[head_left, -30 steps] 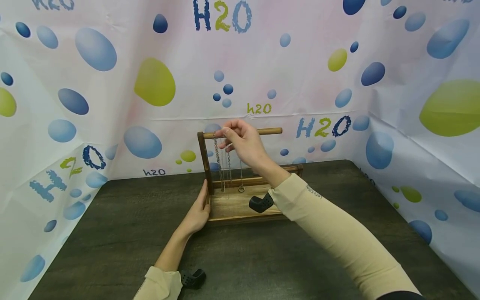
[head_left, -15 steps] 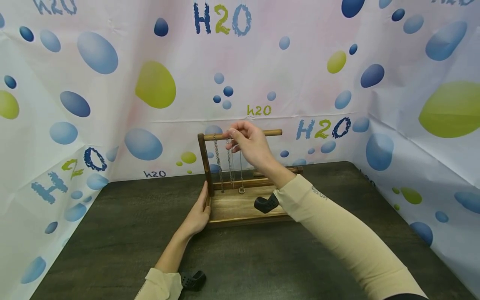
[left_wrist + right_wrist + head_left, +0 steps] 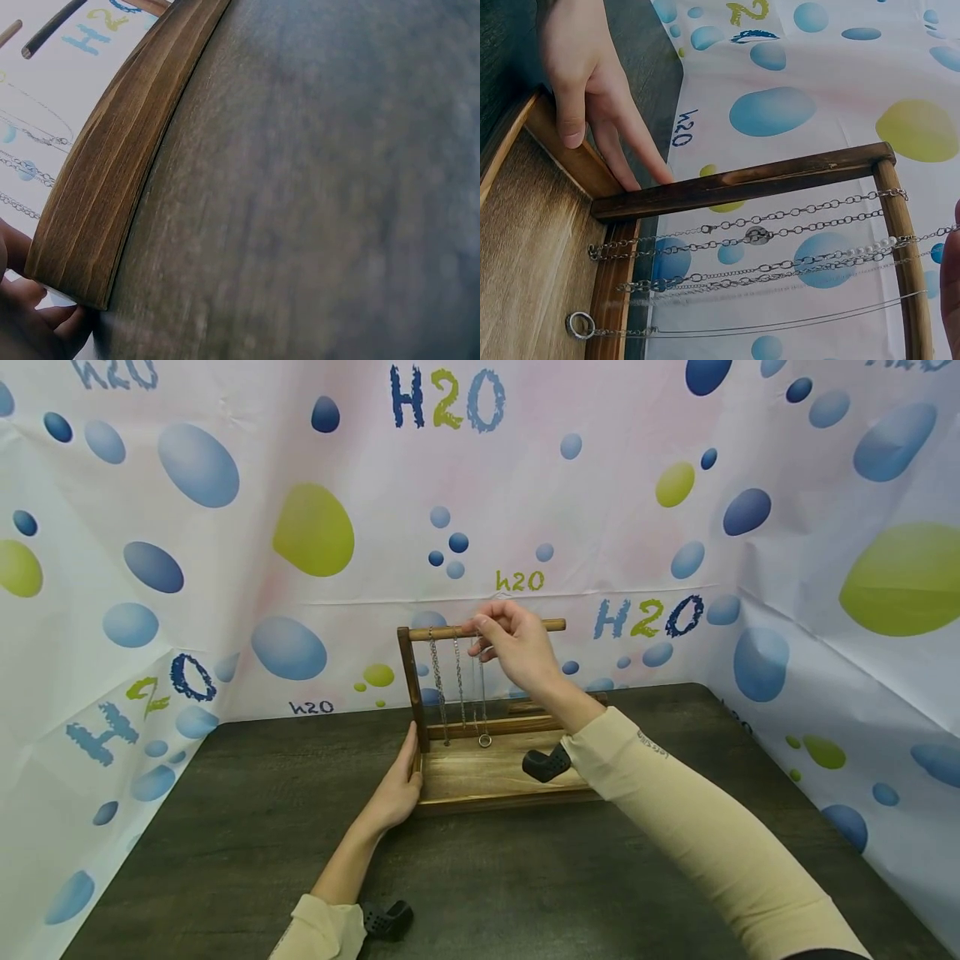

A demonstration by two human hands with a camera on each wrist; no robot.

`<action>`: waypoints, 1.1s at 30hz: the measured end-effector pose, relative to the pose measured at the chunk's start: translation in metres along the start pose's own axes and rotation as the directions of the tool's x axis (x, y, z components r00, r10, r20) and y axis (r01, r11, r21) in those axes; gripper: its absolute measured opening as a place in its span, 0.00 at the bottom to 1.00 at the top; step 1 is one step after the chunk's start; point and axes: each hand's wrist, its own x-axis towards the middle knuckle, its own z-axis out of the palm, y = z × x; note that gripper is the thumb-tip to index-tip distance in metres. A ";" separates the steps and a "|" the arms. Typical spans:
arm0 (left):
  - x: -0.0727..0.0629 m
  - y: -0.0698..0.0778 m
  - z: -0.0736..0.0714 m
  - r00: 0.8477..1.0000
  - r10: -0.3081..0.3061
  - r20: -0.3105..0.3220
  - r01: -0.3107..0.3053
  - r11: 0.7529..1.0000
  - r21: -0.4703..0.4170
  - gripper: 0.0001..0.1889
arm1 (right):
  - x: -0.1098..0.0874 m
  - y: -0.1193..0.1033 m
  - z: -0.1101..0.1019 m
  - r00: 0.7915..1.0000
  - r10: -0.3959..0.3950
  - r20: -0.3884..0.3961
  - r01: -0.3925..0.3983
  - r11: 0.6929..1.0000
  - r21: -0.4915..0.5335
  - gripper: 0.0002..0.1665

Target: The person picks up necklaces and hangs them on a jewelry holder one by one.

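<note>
A wooden jewelry stand (image 3: 495, 768) with a tray base, a left post and a top rod (image 3: 551, 625) stands on the dark table. Silver chain necklaces (image 3: 437, 681) hang from the rod's left part; one ends in a ring pendant (image 3: 484, 741). My right hand (image 3: 521, 647) is at the rod, thumb and forefinger pinching a thin chain (image 3: 945, 232), which the right wrist view shows running from the rod to the hand. My left hand (image 3: 395, 789) holds the stand's left side, with the thumb on one face and fingers on the other (image 3: 592, 82).
The dark table (image 3: 480, 877) extends in front of and beside the stand. A white printed backdrop (image 3: 615, 527) with blue and green spots rises behind and at both sides. A black wrist device (image 3: 387, 921) sits at the left cuff, another (image 3: 546, 763) at the right.
My right hand has slid to the right along the rod with the thin chain, away from the chains at the left end. My left hand stays at the stand's side.
</note>
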 end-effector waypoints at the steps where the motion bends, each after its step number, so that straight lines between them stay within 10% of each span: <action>1: 0.000 0.000 0.000 1.000 0.001 0.001 -0.001 1.000 0.001 0.44 | 0.000 0.000 -0.001 1.000 0.001 -0.003 -0.001 1.000 -0.001 0.09; 33: -0.002 0.000 0.000 1.000 0.025 0.002 -0.025 1.000 0.003 0.44 | 0.006 0.007 -0.029 0.994 -0.013 -0.104 0.011 1.000 -0.013 0.09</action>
